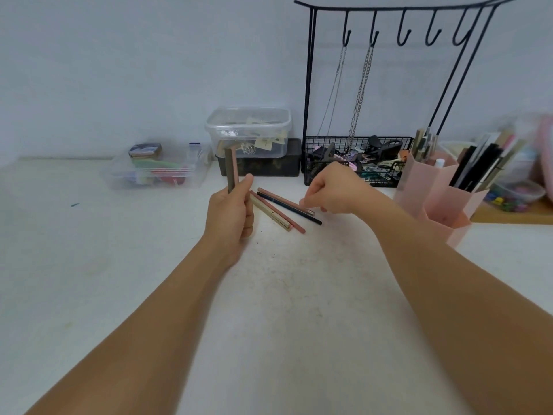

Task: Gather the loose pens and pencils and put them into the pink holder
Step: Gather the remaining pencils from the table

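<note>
On the white desk point(299, 295), left hand point(232, 217) fingers wrapped around two upright pencils point(231, 170), right hand point(335, 191) fingertips pinching at the loose pens point(284, 209) lying between both hands, pink holder point(440, 199) just right, already holding several.

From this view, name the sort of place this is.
Probably a home dressing or craft desk: a black wire rack hung with chains, a pink holder of pens, and clear storage boxes.
</note>
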Available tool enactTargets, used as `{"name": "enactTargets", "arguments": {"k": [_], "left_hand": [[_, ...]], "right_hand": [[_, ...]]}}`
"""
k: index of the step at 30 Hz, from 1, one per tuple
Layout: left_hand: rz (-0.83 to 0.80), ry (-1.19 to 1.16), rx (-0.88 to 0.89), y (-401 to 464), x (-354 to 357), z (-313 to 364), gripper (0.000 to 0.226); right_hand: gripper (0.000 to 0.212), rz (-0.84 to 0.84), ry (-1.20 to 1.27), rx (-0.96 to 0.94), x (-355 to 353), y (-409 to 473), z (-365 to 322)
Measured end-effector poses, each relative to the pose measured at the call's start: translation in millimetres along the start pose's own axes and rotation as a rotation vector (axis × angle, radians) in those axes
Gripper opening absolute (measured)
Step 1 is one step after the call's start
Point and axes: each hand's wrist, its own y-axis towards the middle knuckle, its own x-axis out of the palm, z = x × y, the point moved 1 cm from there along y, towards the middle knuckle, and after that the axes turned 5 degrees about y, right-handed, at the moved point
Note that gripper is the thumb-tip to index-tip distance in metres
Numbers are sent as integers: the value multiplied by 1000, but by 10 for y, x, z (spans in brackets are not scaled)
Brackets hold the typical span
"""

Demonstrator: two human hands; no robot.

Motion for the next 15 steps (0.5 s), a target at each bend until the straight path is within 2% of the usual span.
{"name": "enactTargets", "arguments": {"k": [4, 10, 13, 15], "left_hand": [[3, -59, -31, 7, -18, 4, 49], [-1, -69, -35, 27, -16, -13, 46], [-4, -81, -35, 37, -21, -26, 42], [-5, -90, -33, 39, -27, -31, 38]], "right_hand": [[20, -65, -49, 38, 28, -8, 16], [41, -107, -79, 90, 96, 27, 11], [34, -113, -71, 91, 93, 15, 5], [26, -132, 81, 104, 43, -23, 0]]}}
